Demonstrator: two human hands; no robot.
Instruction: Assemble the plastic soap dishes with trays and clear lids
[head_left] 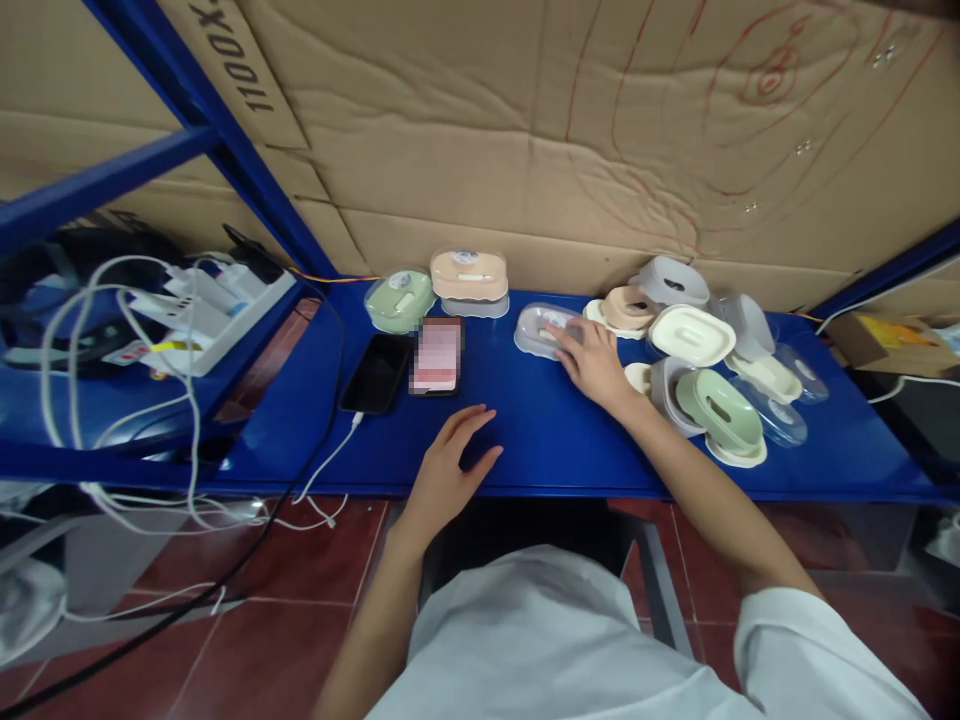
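Note:
A pale grey oval box with a clear lid (531,325) lies on the blue tabletop (525,440). My right hand (596,362) reaches over its right end, with stretched fingers touching the lid and covering part of it. Nearer the front edge hovers my left hand (450,465), fingers apart and nothing in them. To the right of my right hand is a pile of loose box parts: a green box body (720,410), a cream part (691,333), a peach part (628,307), grey bodies (673,282) and clear lids (784,415).
At the back left stand a green lidded box (400,300) and a peach lidded box (469,275) stacked on a grey one. Two phones, one black (376,373) and one with a lit screen (436,355), lie before them. White cables (330,460) trail left. Cardboard (480,130) walls the back.

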